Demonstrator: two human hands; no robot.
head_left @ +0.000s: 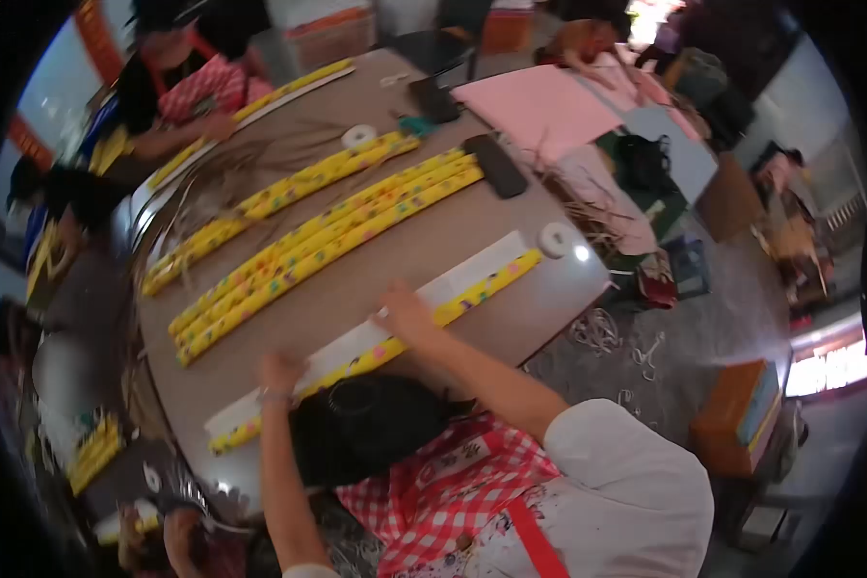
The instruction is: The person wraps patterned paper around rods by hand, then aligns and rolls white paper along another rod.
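Observation:
In the head view, a long white paper strip [472, 271] lies slantwise on the near side of the table, with a yellow patterned band [496, 282] along its near edge. My left hand [281, 372] is closed at the strip's left part, its fingertips somewhat blurred. Farther right, my right hand [407, 314] has its fingers bent together over the strip's far edge, near the middle. Something small and white shows at its fingertips. Beyond my hands lies a bundle of yellow patterned rolls [328, 246], side by side. A white tape roll [554, 240] sits by the strip's right end.
Farther back lie more yellow rolls [329, 175], another tape roll [359, 136] and two dark phones [496, 166]. A person [178, 106] handles a yellow strip across the table [395, 241]. Other people sit at left and behind. Pink sheets [539, 106] cover a second table.

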